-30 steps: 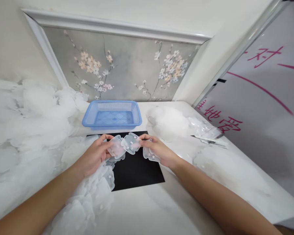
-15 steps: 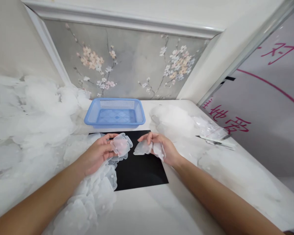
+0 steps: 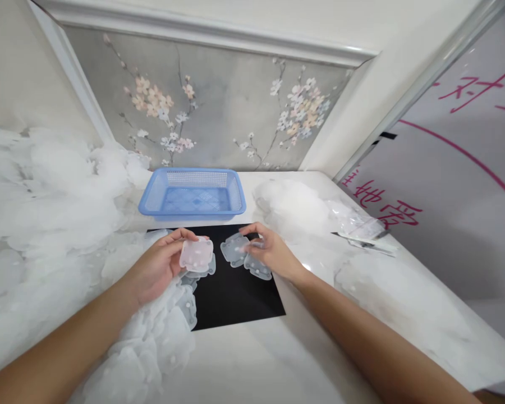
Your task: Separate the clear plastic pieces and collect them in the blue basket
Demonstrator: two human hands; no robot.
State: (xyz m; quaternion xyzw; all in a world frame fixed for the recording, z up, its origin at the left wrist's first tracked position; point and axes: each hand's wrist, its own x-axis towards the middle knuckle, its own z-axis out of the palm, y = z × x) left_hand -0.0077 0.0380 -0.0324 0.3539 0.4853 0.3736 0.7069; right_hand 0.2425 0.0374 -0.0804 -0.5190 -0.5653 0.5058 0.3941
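My left hand [image 3: 157, 269] pinches a frosted, translucent plastic piece [image 3: 197, 255] with rounded, notched edges, held over the left part of a black mat [image 3: 239, 303]. Fingers of my right hand [image 3: 275, 252] are closed on two similar plastic pieces above the mat's right part. One of these, the left piece [image 3: 234, 251], hangs toward the middle; the other, a lower piece [image 3: 258, 267], lies partly under the fingers. Between the two hands a strip of black mat shows. More such pieces [image 3: 187, 308] overlap the mat's left edge, beside my left wrist.
Large heaps of whitish translucent pieces [image 3: 59, 219] cover the table's left side. Behind the mat stands a blue plastic basket [image 3: 192, 216]. A further whitish pile [image 3: 294, 205] and clear plastic bags [image 3: 357, 219] lie at the right back, before a floral wall panel [image 3: 231, 106].
My left hand has turned its piece flatter toward me. The right hand's two pieces have tilted and spread apart, now showing their faces. The view has shifted slightly.
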